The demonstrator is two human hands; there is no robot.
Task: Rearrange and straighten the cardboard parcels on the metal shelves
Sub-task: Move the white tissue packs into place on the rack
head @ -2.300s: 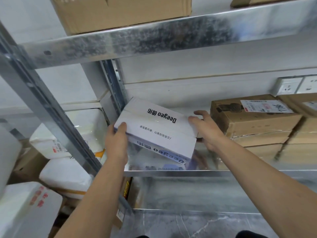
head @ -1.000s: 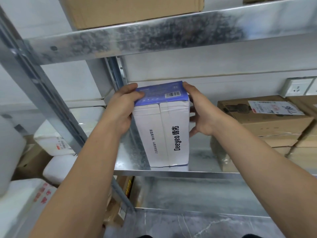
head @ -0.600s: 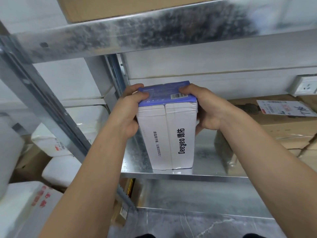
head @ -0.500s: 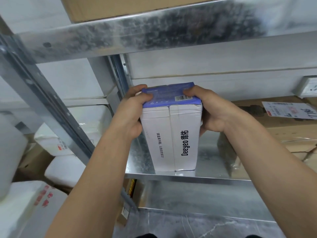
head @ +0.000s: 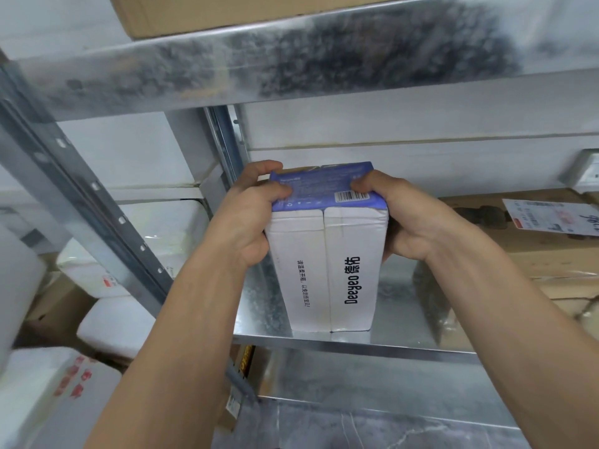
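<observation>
- Two hands, left hand (head: 249, 218) and right hand (head: 411, 218), grasp upright white rectangular cardboard box with blue top (head: 327, 247), frame centre.
- Box stands on galvanised metal shelf (head: 398, 306).
- Brown cardboard parcel (head: 531, 254) at right edge.

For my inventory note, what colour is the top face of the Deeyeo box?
The Deeyeo box has a blue-violet top, seen best in the head view.

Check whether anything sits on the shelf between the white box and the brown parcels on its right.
Nothing visible does. The box stands upright near the front of the shelf, the left hand and right hand gripping its top. Only bare metal shows between it and the parcels.
</observation>
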